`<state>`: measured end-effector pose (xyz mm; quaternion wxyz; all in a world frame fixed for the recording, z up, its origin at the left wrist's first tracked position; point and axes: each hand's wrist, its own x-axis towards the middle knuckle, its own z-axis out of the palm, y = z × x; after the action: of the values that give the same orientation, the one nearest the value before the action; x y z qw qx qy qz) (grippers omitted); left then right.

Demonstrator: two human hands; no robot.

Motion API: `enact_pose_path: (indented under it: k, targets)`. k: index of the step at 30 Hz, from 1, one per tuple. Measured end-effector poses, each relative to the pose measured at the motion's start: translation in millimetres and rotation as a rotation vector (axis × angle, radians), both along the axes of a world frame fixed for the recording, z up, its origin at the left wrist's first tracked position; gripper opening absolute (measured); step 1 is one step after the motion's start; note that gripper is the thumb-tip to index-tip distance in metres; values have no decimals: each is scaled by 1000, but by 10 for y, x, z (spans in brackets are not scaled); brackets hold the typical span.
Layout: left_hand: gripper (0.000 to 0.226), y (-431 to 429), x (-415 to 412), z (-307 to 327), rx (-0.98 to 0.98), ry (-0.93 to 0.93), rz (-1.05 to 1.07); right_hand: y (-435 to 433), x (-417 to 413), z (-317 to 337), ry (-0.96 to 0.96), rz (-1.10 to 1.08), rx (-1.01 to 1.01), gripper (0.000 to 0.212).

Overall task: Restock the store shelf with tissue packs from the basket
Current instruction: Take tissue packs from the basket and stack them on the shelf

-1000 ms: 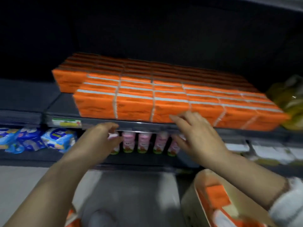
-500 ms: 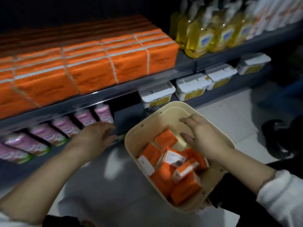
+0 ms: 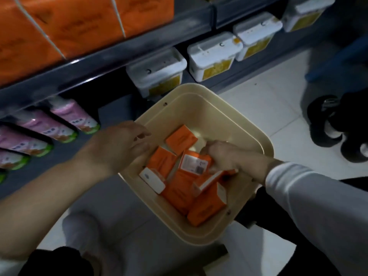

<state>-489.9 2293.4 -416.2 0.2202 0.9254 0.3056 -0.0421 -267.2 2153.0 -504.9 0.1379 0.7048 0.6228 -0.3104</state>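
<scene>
Room: a dim store aisle with a white tiled floor [image 3: 268, 116] and grey metal shelving along the far side.
Shelf: the shelf [image 3: 119, 54] at the far left already carried a tight row of large orange packs [image 3: 69, 22], face out to the aisle.
Lower level: white tubs [image 3: 213, 54] stood under the shelf edge, and pink bottles [image 3: 73, 116] lay in a row to the left.
Basket: the cream basket [image 3: 256, 136] sat low in the middle, near the person and just below the shelf, probably so that each reach was short.
Tissue packs: several small orange tissue packs [image 3: 207, 208] lay loose and crossed in the basket, not yet on the shelf.
Right hand: the right hand [image 3: 229, 158] was down inside the basket; its fingers [image 3: 209, 150] were curled over a labelled pack [image 3: 194, 164], apparently gripping it to lift it out.
Left hand: the left hand [image 3: 117, 148] hovered at the left rim of the basket; its fingers [image 3: 139, 130] were loosely spread and held nothing, perhaps ready to take a pack or steady the rim.
Right edge: black shoes [image 3: 328, 124] stood on the floor, well apart from the basket.
Stage: picking up; I judged that many packs remained to be moved.
</scene>
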Motion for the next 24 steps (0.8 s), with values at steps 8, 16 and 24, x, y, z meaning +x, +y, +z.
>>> enact_pose_path:
  k: [8, 16, 24]
  targets:
    - [43, 58, 122, -133, -71, 69, -50, -226, 20, -564, -38, 216, -121, 59]
    - [39, 68, 136, -138, -170, 19, 52, -19, 167, -410, 241, -203, 102, 30]
    - [52, 61, 105, 23, -906, -201, 718, 444, -112, 365, 850, -621, 524, 11]
